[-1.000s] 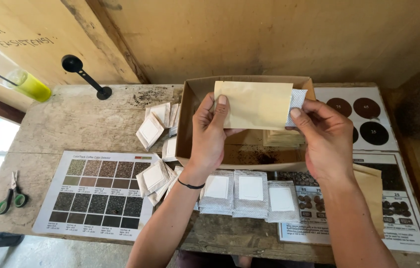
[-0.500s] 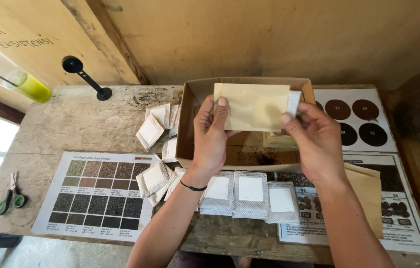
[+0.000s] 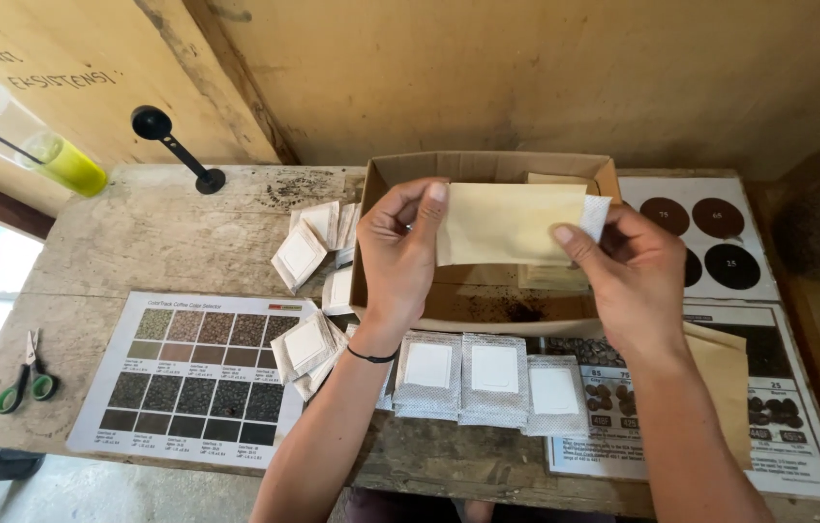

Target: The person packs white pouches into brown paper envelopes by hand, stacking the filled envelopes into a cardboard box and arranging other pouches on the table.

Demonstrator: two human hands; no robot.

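Lowered slightly, envelope [image 3: 512,223] hangs over box [image 3: 487,167].

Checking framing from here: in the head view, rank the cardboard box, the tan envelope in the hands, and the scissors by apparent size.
1. cardboard box
2. tan envelope, pinched by fingers of left hand and right hand; held nearer the camera, so it looks enlarged
3. scissors

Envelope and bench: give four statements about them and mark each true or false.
1. Both hands, left and right, hold the tan envelope above the cardboard box. True.
2. The scissors lie inside the box. False: they lie at the bench's left edge.
3. Three white filter bags lie in a row in front of the box. True.
4. The left wrist is bare. False: it wears a thin black band.
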